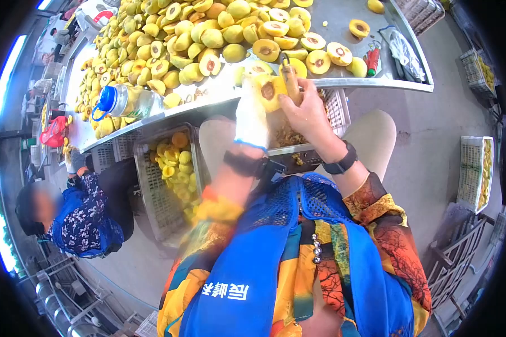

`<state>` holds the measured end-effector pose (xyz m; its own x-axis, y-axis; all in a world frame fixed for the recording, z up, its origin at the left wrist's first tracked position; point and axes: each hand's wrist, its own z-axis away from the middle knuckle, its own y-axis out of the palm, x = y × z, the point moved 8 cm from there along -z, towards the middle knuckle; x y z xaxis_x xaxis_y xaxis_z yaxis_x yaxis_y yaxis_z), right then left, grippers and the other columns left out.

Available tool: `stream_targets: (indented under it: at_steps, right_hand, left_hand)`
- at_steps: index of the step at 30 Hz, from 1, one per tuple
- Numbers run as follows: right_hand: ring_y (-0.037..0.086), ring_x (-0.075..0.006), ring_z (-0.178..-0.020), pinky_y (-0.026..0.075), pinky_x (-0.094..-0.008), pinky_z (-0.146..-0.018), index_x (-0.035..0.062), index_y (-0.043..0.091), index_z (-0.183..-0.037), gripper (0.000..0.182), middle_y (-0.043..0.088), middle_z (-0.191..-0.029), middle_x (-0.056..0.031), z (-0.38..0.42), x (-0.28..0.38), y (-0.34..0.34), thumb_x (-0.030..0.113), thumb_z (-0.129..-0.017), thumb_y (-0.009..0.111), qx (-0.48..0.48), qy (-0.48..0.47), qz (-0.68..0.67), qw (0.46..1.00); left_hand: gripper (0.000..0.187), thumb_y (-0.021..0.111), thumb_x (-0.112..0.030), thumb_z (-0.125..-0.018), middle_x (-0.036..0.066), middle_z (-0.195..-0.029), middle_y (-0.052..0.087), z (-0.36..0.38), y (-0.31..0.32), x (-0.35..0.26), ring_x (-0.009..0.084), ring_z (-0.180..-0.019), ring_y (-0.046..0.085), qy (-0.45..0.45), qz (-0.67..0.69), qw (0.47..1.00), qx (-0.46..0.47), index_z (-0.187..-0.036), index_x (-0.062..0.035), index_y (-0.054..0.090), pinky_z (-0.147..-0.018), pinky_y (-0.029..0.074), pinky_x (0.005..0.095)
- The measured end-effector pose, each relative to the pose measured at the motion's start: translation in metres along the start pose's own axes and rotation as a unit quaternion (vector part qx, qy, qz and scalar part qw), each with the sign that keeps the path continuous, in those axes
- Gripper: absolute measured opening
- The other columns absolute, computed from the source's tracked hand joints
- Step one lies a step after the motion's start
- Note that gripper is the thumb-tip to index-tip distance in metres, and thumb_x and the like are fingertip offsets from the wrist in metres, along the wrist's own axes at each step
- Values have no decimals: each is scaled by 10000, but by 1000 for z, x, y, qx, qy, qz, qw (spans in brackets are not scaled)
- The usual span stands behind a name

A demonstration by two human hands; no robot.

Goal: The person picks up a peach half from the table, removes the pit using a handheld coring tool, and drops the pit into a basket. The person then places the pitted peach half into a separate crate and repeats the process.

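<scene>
My left hand (252,117), in a white glove, holds a halved yellow peach (269,90) with its cut face and brown pit hollow showing. Bare fingers of my right hand (310,111) wrap around the wooden handle of a pitting tool (290,81), whose dark curved metal tip points up beside the fruit. Both hands are at the near edge of a metal table (376,82). Just beyond them lies a big heap of peach halves (197,36), some cut face up.
A clear bottle with a blue lid (132,101) lies at the table edge. A red-and-green object (372,59) and crumpled plastic (405,56) rest at right. A crate (146,209) of peach pieces stands left of my legs, near a seated co-worker (87,216). Another crate (471,174) stands right.
</scene>
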<state>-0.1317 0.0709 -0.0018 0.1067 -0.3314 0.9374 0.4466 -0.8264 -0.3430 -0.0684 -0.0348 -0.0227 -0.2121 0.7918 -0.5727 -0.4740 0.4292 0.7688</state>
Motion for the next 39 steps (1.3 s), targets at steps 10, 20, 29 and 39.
stream_targets:
  at_steps: [10, 20, 29, 39]
  right_hand:
    - [576, -437, -805, 456, -482, -709, 32, 465, -1045, 318, 600, -823, -253, 37, 21, -5, 270, -847, 538, 92, -27, 154, 983]
    - [562, -455, -663, 436, -507, -565, 1, 421, -920, 225, 558, -669, -275, 49, 14, 2, 185, -846, 526, 104, -61, 177, 977]
    - [542, -459, -617, 427, -492, -529, -15, 424, -889, 166, 532, -643, -292, 53, 7, 9, 106, -808, 503, 143, -67, 143, 977]
    - [569, -335, -590, 442, -418, -560, -20, 470, -885, 198, 547, -658, -191, 50, 1, 24, 143, -796, 541, 114, -32, -6, 993]
  left_hand:
    - [382, 369, -341, -968, 58, -1132, 550, 3, -9, -30, 155, -977, 551, 285, -549, 786, -16, -1214, -63, 458, -789, 482, 278]
    - [222, 447, -179, -932, 58, -905, 599, 12, 13, -22, 150, -808, 568, 123, -216, 967, -47, -1033, -15, 556, -702, 473, 283]
    - [223, 497, -129, -872, 146, -926, 601, -11, 10, -31, 180, -825, 577, 189, -498, 839, 106, -1044, -9, 571, -679, 470, 283]
    - [272, 540, -216, -881, 39, -811, 576, -13, 20, -32, 120, -696, 541, -16, -273, 960, 54, -1052, -6, 567, -607, 437, 241]
